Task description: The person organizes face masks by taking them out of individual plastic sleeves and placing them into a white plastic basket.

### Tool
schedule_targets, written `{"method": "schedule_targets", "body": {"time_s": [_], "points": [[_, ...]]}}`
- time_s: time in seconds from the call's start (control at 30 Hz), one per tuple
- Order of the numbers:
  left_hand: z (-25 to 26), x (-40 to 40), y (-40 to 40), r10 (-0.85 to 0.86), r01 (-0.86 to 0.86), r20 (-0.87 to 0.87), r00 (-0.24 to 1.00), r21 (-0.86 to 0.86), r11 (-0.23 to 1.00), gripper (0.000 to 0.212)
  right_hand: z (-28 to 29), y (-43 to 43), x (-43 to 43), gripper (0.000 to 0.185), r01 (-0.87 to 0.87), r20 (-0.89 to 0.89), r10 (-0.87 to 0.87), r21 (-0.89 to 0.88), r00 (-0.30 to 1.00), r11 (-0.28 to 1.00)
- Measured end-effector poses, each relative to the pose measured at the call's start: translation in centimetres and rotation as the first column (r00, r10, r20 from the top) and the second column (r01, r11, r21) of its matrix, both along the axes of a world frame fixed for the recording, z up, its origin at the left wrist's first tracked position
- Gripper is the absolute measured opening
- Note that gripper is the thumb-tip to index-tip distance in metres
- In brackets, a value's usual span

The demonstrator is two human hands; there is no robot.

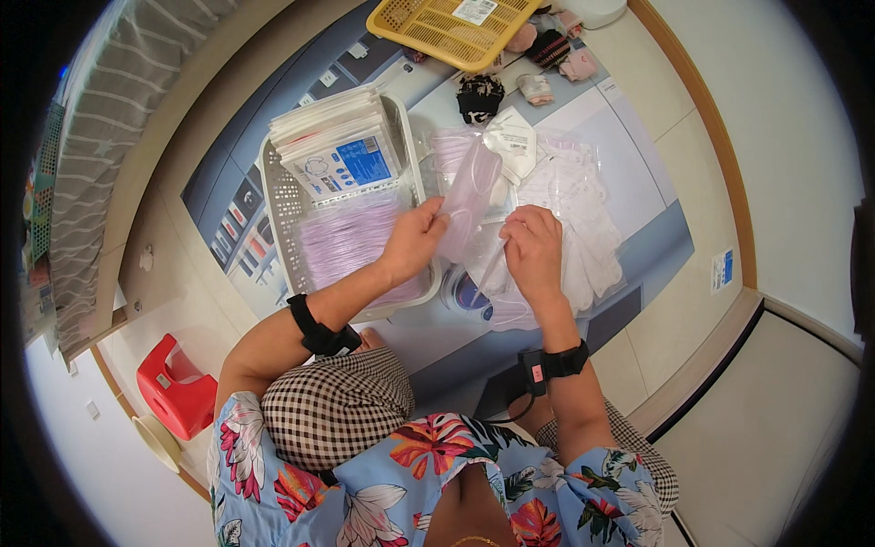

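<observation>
My left hand [414,236] pinches the lower left edge of a pink-lilac face mask [470,198] that seems to be in a clear wrapper. To its right, my right hand [534,249] has its fingers closed on a thin translucent strip [489,272], perhaps plastic film. Under and beside my hands lie white masks [577,219] in clear wrappers, a white folded respirator [513,145] and more lilac masks [513,311]. On the left, a white plastic basket [432,290] holds a row of lilac masks [352,246] and upright printed packets [342,157].
A yellow plastic basket [444,31] lies at the top, beside rolled fabric items [547,49] and a black patterned one [480,98]. A printed mat [642,157] covers part of the tiled floor. At the left stands a red plastic stool [174,390]; a wall rises at the right.
</observation>
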State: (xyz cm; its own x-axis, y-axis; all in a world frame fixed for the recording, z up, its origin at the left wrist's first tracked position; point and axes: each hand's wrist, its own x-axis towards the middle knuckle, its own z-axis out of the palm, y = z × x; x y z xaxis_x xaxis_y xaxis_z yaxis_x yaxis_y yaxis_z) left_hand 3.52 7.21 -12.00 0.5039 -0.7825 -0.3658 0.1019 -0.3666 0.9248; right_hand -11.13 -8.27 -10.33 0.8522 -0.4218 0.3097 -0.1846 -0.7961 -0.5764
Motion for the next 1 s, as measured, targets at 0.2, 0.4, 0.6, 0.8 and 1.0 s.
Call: {"method": "schedule_targets", "body": {"time_s": [0.2, 0.4, 0.6, 0.8, 1.0], "points": [[1.3, -1.0, -0.3, -0.138, 0.127, -0.365, 0.921, -0.054, 0.990, 0.029, 0.6, 1.3, 1.3, 0.013, -0.042, 0.081, 0.046, -0.052, 0.996, 0.998], [2.1, -0.9, -0.5, -0.151, 0.103, -0.585, 0.797, -0.115, 0.988, 0.037, 0.2, 1.7, 1.3, 0.022, -0.054, 0.129, 0.048, 0.047, 0.990, 0.997], [1.4, -1.0, 0.0, -0.183, 0.104, -0.548, 0.816, -0.172, 0.980, 0.047, 0.4, 2.0, 1.3, 0.049, 0.111, 0.129, -0.128, 0.132, 0.983, 0.985], [0.8, -0.7, 0.0, -0.091, 0.029, -0.528, 0.844, -0.125, 0.992, 0.044, -0.6, 2.5, 1.1, 0.073, 0.376, 0.045, -0.438, 0.437, 0.898, 0.817], [0.9, -1.1, -0.1, -0.112, 0.044, -0.478, 0.871, -0.150, 0.988, 0.042, -2.4, 2.8, 1.0, 0.069, 0.146, 0.044, -0.460, 0.918, 0.887, 0.369]]}}
